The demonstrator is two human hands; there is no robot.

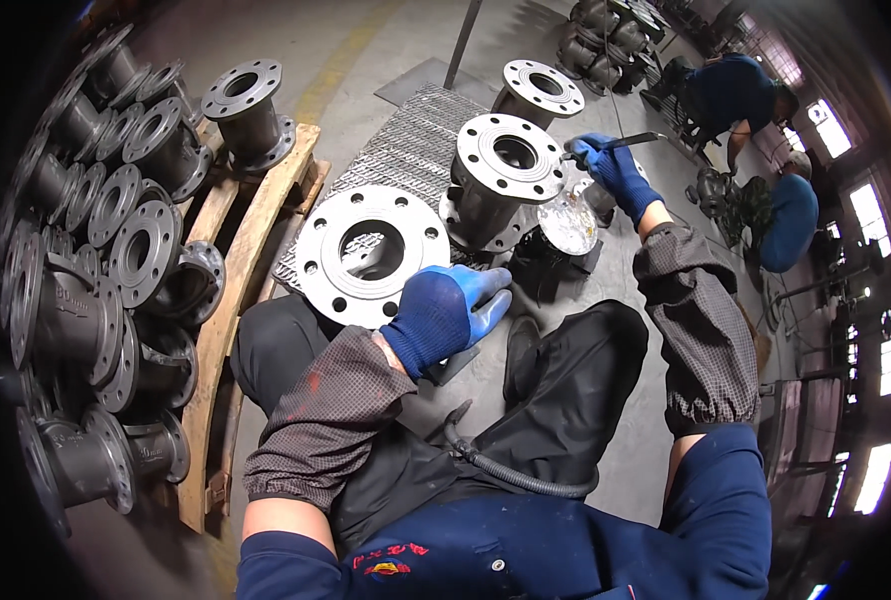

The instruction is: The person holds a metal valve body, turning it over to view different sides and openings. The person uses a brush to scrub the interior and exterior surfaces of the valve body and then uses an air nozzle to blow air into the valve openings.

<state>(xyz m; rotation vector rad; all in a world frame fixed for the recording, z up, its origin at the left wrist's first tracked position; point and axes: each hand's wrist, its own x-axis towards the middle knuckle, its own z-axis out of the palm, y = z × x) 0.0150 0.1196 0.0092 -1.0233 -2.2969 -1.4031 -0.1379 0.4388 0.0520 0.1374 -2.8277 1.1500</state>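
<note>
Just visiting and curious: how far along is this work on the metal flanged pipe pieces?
Hard to judge. In hand: the left hand steadies a bright round steel flange; the right hand holds a thin tool at another grey flanged fitting. Many dark cast flanged fittings lie stacked at left.

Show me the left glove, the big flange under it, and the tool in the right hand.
Left glove (444,318), head view, back of hand.
Flange (318,243), head view, flat face.
Tool (634,139), head view, thin shaft.

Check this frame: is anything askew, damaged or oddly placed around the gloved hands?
Nothing looks damaged or spilled. The left hand rests on the rim of the round grey metal flange; the right hand holds a thin metal tool beside the upright grey flanged pipe fitting.
</note>
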